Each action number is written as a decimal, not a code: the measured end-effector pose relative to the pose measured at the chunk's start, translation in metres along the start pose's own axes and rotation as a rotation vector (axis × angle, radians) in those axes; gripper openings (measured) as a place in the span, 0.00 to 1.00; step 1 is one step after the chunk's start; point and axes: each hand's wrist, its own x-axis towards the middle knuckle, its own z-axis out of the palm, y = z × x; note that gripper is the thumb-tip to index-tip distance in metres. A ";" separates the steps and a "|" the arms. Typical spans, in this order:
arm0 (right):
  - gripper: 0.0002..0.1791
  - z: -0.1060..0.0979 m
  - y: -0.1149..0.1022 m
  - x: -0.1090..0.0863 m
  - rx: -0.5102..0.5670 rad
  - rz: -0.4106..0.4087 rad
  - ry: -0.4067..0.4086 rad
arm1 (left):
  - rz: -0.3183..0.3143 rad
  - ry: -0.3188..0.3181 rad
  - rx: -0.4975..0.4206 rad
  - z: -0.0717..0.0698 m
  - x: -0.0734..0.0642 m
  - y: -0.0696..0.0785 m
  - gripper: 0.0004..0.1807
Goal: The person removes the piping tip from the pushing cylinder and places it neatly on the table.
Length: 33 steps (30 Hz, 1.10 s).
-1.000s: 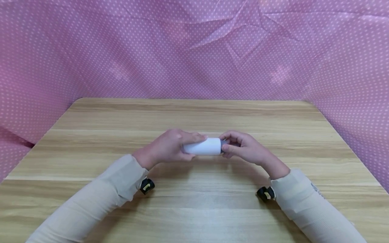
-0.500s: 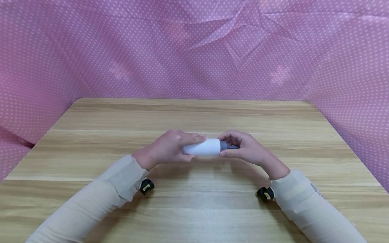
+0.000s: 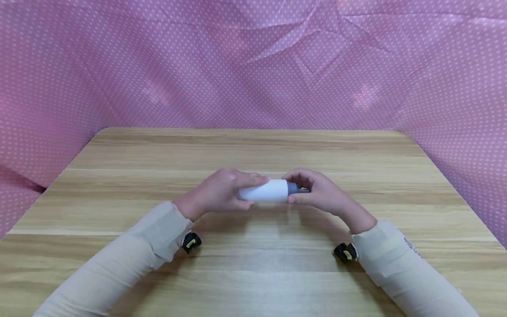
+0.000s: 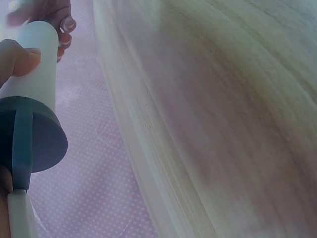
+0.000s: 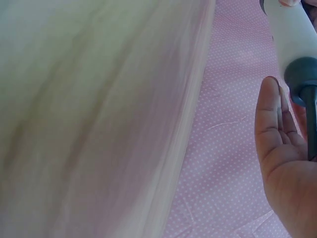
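A white cylinder [image 3: 263,191] with dark grey ends lies sideways between the two hands, above the table. My left hand [image 3: 223,189] grips its left part, thumb along the upper side. In the left wrist view the near end is a hollow, dark grey flared cup [image 4: 49,136] with a bar across it. At the other end is a grey collar [image 5: 302,77] with a thin dark rod [image 5: 311,119]. My right hand [image 3: 322,193] curls around this collar, thumb at the near side and fingers at the far side; how firmly it touches is unclear.
A wood-grain table [image 3: 253,149] lies below the hands. Pink dotted cloth [image 3: 253,66] hangs behind it and along both sides. A small black device [image 3: 192,243] sits at the left wrist, and another black device [image 3: 345,252] at the right.
The right thumb has shifted from over the grey collar to its near edge, so more of the collar and rod shows. The left hand stays almost still.
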 end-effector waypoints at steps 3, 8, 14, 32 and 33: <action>0.20 0.000 0.000 0.000 0.022 0.003 0.001 | 0.009 0.004 -0.007 0.000 0.001 0.000 0.29; 0.19 0.001 0.001 0.002 0.057 0.023 0.001 | 0.031 0.013 -0.011 0.000 0.002 -0.001 0.29; 0.19 0.001 0.002 0.003 0.103 0.045 -0.029 | 0.040 0.022 -0.005 0.001 0.001 -0.002 0.29; 0.18 0.000 0.002 0.004 0.118 0.042 -0.018 | 0.033 0.023 -0.025 0.002 -0.001 -0.005 0.29; 0.18 0.000 0.002 0.004 0.110 0.044 -0.015 | 0.029 0.019 -0.025 0.002 -0.001 -0.005 0.29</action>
